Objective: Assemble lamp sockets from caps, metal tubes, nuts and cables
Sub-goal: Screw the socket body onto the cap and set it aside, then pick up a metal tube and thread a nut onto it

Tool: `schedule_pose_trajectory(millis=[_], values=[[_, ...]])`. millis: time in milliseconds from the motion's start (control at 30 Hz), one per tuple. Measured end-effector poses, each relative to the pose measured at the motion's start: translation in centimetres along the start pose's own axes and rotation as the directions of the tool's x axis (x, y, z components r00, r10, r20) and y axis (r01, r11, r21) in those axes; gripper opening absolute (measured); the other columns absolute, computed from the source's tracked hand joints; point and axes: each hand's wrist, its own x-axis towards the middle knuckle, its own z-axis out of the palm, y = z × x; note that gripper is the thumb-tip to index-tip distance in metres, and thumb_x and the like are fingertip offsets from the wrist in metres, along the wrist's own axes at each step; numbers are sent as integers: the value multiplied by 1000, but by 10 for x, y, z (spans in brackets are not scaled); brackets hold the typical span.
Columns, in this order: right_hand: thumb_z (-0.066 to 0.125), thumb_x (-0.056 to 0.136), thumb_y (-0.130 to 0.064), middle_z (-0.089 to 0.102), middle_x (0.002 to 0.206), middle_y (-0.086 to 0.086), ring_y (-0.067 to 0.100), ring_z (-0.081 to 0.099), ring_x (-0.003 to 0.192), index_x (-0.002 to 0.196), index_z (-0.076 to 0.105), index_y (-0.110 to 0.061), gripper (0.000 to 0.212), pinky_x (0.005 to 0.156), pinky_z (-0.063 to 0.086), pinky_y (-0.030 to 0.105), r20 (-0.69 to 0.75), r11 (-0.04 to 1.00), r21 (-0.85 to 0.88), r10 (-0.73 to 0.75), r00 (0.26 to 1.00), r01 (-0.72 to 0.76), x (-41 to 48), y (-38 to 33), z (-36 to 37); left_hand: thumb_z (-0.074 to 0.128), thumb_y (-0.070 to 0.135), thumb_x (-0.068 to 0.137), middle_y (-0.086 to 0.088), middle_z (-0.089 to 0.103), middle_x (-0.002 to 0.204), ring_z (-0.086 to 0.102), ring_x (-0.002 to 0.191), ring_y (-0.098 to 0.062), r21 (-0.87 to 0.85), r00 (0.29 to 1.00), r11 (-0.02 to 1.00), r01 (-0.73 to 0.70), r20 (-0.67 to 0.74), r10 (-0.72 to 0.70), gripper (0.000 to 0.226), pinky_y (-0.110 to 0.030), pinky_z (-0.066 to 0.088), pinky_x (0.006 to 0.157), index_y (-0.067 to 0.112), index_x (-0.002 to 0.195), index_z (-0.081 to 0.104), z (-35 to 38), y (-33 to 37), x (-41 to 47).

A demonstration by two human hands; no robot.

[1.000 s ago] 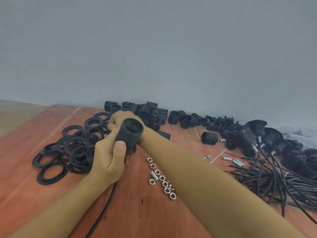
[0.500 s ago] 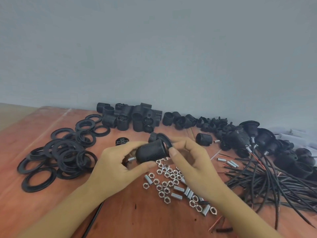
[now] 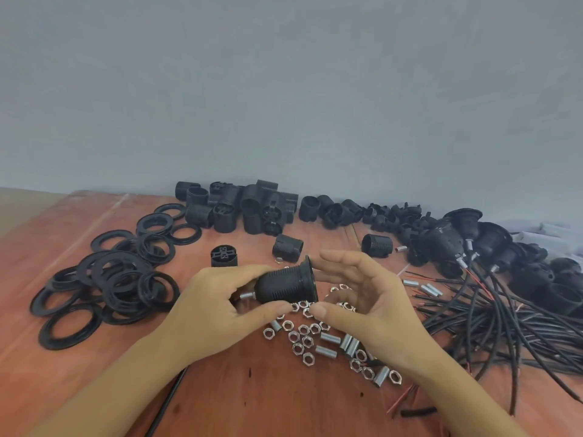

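My left hand [image 3: 214, 313] grips a black lamp socket [image 3: 284, 287] lying on its side above the table, thumb below and fingers over its narrow end. A short metal tube [image 3: 247, 295] sticks out of that end. A black ring sits on the socket's wide end, facing my right hand [image 3: 372, 307]. The right hand is spread open beside the ring, its thumb tip close under the rim; contact is unclear. A black cable [image 3: 170, 402] runs under my left forearm.
Loose nuts [image 3: 303, 339] and metal tubes [image 3: 328, 351] lie under my hands. Black rings [image 3: 116, 279] are piled on the left, threaded bodies [image 3: 239, 209] along the wall, and finished sockets [image 3: 448, 241] with cables [image 3: 504, 326] on the right. A cap [image 3: 224, 257] stands behind my left hand.
The socket came back from the ring pile to the table's middle and now lies sideways with a ring on it. My right hand's fingers have loosened from the ring and spread.
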Motion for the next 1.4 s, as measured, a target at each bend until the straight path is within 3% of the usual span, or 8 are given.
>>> schedule_pose_trajectory(millis=[167, 433, 633, 800, 933, 1100, 1267, 1400], values=[[86, 71, -11, 72, 116, -3, 18, 67, 109, 123, 64, -19, 57, 85, 56, 29, 72, 994, -110, 23, 997, -15, -1, -4, -7, 60, 63, 85, 4, 66, 69, 61, 60, -15, -109, 996, 993, 49, 82, -40, 42, -35, 47, 55, 25, 99, 70, 1, -3, -2], [60, 82, -53, 66, 64, 2, 5, 59, 59, 91, 71, -30, 27, 56, 46, 24, -99, 971, -174, 151, 984, -167, 0, -7, 14, 68, 57, 79, 30, 60, 99, 59, 89, 11, 82, 995, 991, -101, 1, 102, 51, -8, 45, 78, 20, 114, 69, 2, 4, -2], [33, 90, -65, 60, 45, 7, 16, 52, 43, 57, 69, -7, 76, 51, 44, 19, -198, 964, -168, 171, 965, -205, -1, -9, 16, 72, 48, 78, 24, 66, 101, 64, 88, 4, -17, 991, 998, -53, -120, 50, 39, -11, 48, 75, 31, 113, 65, 2, 5, 2], [34, 88, -62, 67, 59, 9, 14, 58, 52, 95, 72, -30, 51, 51, 45, 21, -147, 973, -10, 228, 963, -232, 4, -11, 22, 71, 49, 80, 22, 68, 97, 65, 85, -2, -18, 993, 999, -40, -116, 38, 38, -19, 51, 71, 31, 113, 66, 3, 3, 1], [38, 85, -66, 44, 37, 7, 17, 43, 39, 41, 57, -11, 73, 56, 44, 23, -219, 970, 48, 243, 945, -238, 4, -12, 17, 69, 51, 81, 22, 66, 93, 62, 73, -5, -13, 988, 999, -45, -149, 42, 37, -20, 49, 63, 34, 113, 62, 1, 3, 3], [45, 83, -67, 69, 66, 9, 14, 57, 53, 96, 72, -24, 52, 47, 44, 24, -81, 957, 98, 281, 956, -273, 5, -14, 24, 68, 52, 81, 32, 62, 90, 57, 72, 5, -6, 988, 999, -48, -147, 47, 38, -7, 42, 65, 33, 113, 63, 1, 2, 3], [51, 90, -60, 44, 36, 5, 17, 39, 38, 40, 56, -20, 65, 56, 43, 18, -186, 969, 106, 240, 953, -224, 2, -11, 21, 67, 56, 81, 25, 67, 95, 63, 81, -1, -22, 981, 999, -33, -192, 28, 39, -11, 47, 72, 34, 113, 66, 0, -4, 3], [66, 80, -54, 64, 59, 3, 14, 53, 49, 80, 72, -30, 25, 47, 42, 23, -86, 952, 112, 295, 952, -285, 1, -11, 28, 69, 55, 79, 26, 67, 101, 65, 87, 1, -9, 980, 999, -34, -195, 31, 42, -10, 47, 76, 33, 115, 64, 2, -2, 3]])
